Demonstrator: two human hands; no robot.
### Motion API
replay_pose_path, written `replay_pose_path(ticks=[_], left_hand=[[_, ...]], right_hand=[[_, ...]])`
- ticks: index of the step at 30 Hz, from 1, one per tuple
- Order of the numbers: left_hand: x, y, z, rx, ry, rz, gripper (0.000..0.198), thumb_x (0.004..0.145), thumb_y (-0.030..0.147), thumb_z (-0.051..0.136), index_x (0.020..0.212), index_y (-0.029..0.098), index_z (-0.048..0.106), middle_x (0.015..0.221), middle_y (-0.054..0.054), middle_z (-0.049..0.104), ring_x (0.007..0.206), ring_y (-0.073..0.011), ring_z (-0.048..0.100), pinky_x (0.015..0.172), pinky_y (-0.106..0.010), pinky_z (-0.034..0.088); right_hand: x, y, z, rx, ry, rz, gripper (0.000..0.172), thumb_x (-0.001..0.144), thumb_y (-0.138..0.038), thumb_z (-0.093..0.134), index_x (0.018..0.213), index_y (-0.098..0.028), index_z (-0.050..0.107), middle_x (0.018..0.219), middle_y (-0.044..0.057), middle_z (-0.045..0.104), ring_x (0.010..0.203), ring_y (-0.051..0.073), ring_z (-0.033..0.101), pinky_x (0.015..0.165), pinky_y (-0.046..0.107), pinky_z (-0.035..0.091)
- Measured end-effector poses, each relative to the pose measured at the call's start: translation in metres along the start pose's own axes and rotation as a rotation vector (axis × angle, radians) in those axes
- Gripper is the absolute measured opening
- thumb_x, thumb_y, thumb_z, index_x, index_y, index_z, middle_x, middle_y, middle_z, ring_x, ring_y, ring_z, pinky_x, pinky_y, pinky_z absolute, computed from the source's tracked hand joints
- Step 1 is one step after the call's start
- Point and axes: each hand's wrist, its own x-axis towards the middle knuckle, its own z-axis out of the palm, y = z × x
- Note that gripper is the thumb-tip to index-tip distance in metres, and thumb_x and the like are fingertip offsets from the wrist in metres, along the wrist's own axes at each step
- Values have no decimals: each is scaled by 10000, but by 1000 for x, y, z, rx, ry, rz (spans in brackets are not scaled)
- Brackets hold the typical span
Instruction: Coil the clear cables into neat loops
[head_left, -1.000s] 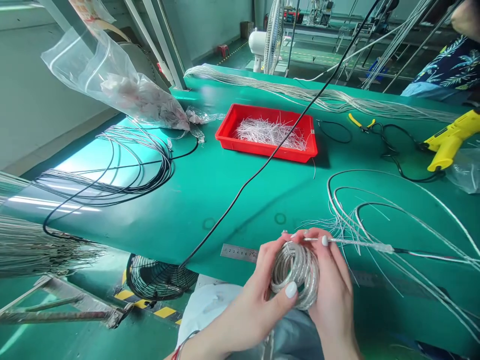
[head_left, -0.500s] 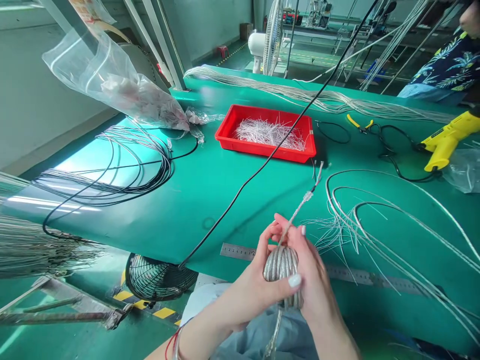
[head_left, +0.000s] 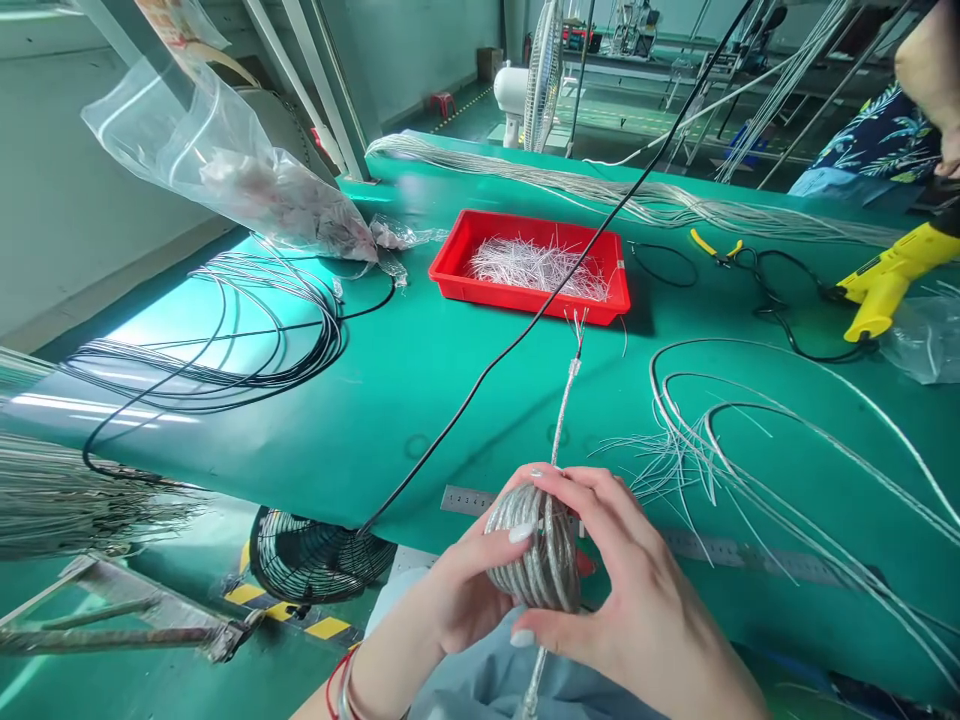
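Observation:
Between my two hands is a tightly wound coil of clear-jacketed, silvery cable [head_left: 544,560], held above the table's front edge. My left hand [head_left: 469,580] grips its left side, thumb across the front windings. Curved around the top and right side is my right hand [head_left: 630,570], fingers on the upper windings and thumb at the lower edge. One cable end [head_left: 564,410] sticks out away from me, with thin stripped wires fanned at its tip near the red tray. The other end [head_left: 534,680] hangs down toward my lap.
A red tray [head_left: 525,297] holds short wire offcuts. Black cable loops [head_left: 300,370] lie left; loose silvery cables [head_left: 750,480] lie right. A steel ruler [head_left: 469,500] runs along the front edge. Yellow pliers [head_left: 720,255] and a yellow glue gun [head_left: 889,285] are at right. Another person [head_left: 870,140] stands beyond.
The coil has turned and shifted slightly left, more of its windings showing. Its wire-tipped end has swung left toward the tray. My right hand has moved over the coil's top and right side.

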Motion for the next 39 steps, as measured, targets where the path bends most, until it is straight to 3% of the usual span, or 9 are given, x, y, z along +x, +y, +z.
replay_pose_path(ticks=[4,9,12,15,18,23,27,34,39], left_hand=[[0,-2,5,37,-43,44,397,891,435,632,1231,237,572,1059,-69,682,944,-220,695,793,-271,527],[0,0,6,31,-43,58,356,894,356,650,1224,258,560,1223,-61,610,1118,-198,611,912,-278,472],[0,3,6,0,-101,6,492,837,271,701,1290,269,510,1263,-60,581,1135,-191,600,945,-281,457],[1,8,7,-24,-142,-42,597,803,265,692,1351,265,455,1232,-81,591,1045,-219,650,838,-279,518],[3,11,6,-84,-193,-59,577,840,415,606,1371,286,417,1196,-113,598,967,-291,680,630,-292,560],[5,12,0,-84,-165,-52,545,869,494,517,1363,281,427,1137,-119,634,914,-322,692,577,-329,557],[4,11,2,-56,-98,-122,546,874,509,526,1327,206,497,1000,-120,703,795,-277,706,582,-302,534],[2,12,5,-31,-68,-102,299,848,431,628,919,158,727,758,-59,716,742,-233,721,626,-269,543],[-1,5,7,78,25,-92,583,873,629,531,1332,271,548,1068,-101,706,741,-265,721,568,-316,554]], right_hand=[[3,0,3,-27,53,-95,888,548,-360,908,1310,-302,455,1187,74,533,1083,255,596,844,338,608],[4,10,5,-87,40,-198,939,535,-558,876,1318,-287,437,1140,90,522,1038,256,590,798,339,607],[5,17,7,-105,31,-284,949,539,-659,820,1321,-310,410,1121,82,503,992,264,573,790,389,592],[2,21,5,5,-34,-284,1020,513,-809,708,1360,-351,373,1187,81,445,1060,284,554,846,406,578],[-5,24,-3,204,-50,-153,988,644,-873,529,1450,-352,293,1341,101,359,1243,292,489,905,333,570],[-11,21,-19,179,-101,-108,702,858,-566,615,1453,-346,316,1471,49,361,1364,227,410,980,261,532],[-5,12,-25,18,-203,-207,826,780,-286,741,1466,-327,283,1520,17,361,1395,209,372,1082,312,470],[9,10,-22,-128,-188,-334,729,741,-307,793,1376,-372,440,1473,5,435,1344,245,411,1012,412,529],[17,10,-15,-192,-92,-335,675,715,-464,805,1310,-278,546,1293,95,595,1166,286,566,888,457,574]])
